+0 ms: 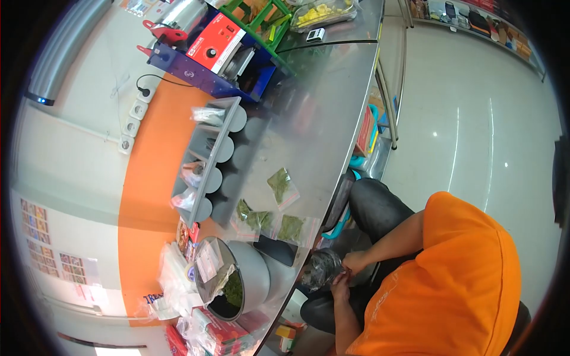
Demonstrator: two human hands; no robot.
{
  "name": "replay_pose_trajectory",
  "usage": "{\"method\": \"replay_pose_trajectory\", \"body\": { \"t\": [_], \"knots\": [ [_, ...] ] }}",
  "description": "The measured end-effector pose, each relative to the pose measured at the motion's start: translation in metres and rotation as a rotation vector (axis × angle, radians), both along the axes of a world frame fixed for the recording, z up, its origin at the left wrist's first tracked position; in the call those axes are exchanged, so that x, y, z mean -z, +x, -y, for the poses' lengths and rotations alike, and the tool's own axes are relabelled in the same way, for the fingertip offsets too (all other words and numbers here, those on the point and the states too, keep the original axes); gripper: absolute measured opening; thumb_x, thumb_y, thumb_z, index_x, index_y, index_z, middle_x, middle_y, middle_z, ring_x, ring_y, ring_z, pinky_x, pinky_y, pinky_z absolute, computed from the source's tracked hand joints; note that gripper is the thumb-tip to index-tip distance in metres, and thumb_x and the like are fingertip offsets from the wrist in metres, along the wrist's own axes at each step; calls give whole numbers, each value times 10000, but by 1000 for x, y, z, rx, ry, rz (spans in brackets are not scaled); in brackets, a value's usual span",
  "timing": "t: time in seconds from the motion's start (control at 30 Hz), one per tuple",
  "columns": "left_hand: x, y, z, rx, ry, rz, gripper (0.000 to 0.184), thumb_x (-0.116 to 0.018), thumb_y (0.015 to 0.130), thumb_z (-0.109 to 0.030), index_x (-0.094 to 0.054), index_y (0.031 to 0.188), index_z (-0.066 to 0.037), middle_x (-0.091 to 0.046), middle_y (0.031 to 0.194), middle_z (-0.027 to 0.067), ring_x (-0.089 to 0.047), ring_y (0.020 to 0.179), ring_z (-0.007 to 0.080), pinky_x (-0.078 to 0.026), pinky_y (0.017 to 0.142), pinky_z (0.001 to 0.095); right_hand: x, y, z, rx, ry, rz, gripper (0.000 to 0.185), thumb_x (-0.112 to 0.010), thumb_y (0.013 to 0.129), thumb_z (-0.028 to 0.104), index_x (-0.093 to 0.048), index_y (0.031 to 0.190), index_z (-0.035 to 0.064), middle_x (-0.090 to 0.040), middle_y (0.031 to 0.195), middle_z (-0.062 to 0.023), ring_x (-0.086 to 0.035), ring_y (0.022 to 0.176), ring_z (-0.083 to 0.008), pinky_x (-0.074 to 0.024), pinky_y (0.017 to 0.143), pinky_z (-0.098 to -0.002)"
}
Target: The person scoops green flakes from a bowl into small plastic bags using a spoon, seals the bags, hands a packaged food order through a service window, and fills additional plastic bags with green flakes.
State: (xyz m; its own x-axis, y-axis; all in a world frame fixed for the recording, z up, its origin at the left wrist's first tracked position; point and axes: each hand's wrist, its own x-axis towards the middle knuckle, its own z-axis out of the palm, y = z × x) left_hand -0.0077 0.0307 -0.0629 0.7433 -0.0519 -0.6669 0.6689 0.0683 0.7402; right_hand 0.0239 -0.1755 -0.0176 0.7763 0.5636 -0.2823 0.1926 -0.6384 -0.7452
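Over my lap, beside the table's edge, is a clear plastic bag point(324, 269) with something dark showing through it; its contents are hard to make out. My right hand point(355, 261) grips the gathered end of the bag, fingers closed. Close against it, my left hand point(340, 286) also has its fingers closed on the bag. On the table near my hands lie several small zip bags point(291, 228) of green dried herb. A dark, flat, phone-like object point(276, 250) lies beside them. A large grey pot point(252, 274) holds more green herb point(233, 289).
The metal table point(320, 113) runs along the wall. A grey rack point(230, 123) with round cups stands at the back. Farther along are a blue and red machine point(217, 44), a green crate point(264, 26) and a tray of yellow pieces point(320, 15). Red boxes point(219, 332) sit beyond the pot.
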Motion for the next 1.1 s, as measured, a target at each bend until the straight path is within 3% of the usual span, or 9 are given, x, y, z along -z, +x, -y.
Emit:
{"method": "replay_pose_trajectory", "body": {
  "t": [0.07, 0.17, 0.27, 0.47, 0.57, 0.87, 0.97, 1.1],
  "knots": [
    [1, -1, 0, -3, -35, 0, 264, -760, 855, 6, -636, 1082, 61, -678, 1053, 136, -674, 986, 270, -555, 884, 388, -5, -4, 2, 9, -1, 57, 421, -809, 727, 461, -744, 868, 70, -736, 877, -154, -717, 872, -355, -562, 756, -456],
    [4, -1, -1, 3, -53, -11, 270, -814, 825, -14, -671, 1049, 29, -690, 1019, 93, -685, 914, 219, -550, 831, 314, -13, -8, 4, 34, -4, 70, 436, -805, 734, 491, -753, 809, 65, -734, 832, -153, -720, 836, -354, -568, 729, -449],
    [9, -1, -3, 1, -46, -11, 271, -816, 824, -27, -672, 1047, 26, -695, 1026, 92, -686, 912, 213, -547, 838, 320, 4, -2, -2, 29, 9, -40, 444, -804, 739, 501, -758, 762, 60, -729, 765, -139, -726, 785, -327, -572, 709, -433],
    [1, -1, 0, -3, -12, -6, 221, -722, 878, 6, -642, 1084, 23, -687, 1050, 132, -674, 952, 248, -552, 870, 357, -9, 1, 9, 61, 100, 19, 208, -741, 732, 288, -774, 740, 82, -713, 671, -89, -728, 684, -247, -573, 674, -392],
    [3, 0, -6, -1, -148, -36, 242, -742, 865, 11, -685, 1100, 7, -717, 1020, 108, -696, 907, 223, -551, 839, 314, -3, 4, 9, 110, 107, 2, 153, -705, 704, 223, -775, 728, 88, -715, 666, -87, -725, 661, -239, -571, 661, -380],
    [-5, 0, -2, 40, -108, -22, 252, -701, 860, 33, -690, 1112, 26, -720, 1035, 127, -701, 924, 225, -554, 845, 314, 10, 10, 7, 11, 58, 4, 176, -731, 702, 252, -773, 724, 82, -721, 679, -94, -728, 692, -246, -566, 664, -395],
    [-4, 0, -2, 113, -57, 15, 258, -706, 853, 30, -688, 1110, 35, -718, 1030, 118, -695, 919, 223, -551, 841, 313, -11, 2, 13, -1, 38, 52, 228, -764, 717, 314, -764, 701, 86, -722, 688, -97, -729, 714, -255, -565, 672, -406],
    [7, -1, -5, 155, -8, 57, 250, -721, 846, 22, -692, 1094, 42, -712, 1038, 111, -688, 922, 222, -549, 837, 316, 5, 3, 7, -76, 50, 139, 283, -800, 718, 368, -754, 697, 89, -719, 682, -87, -728, 718, -253, -563, 676, -408]
  ]
}}
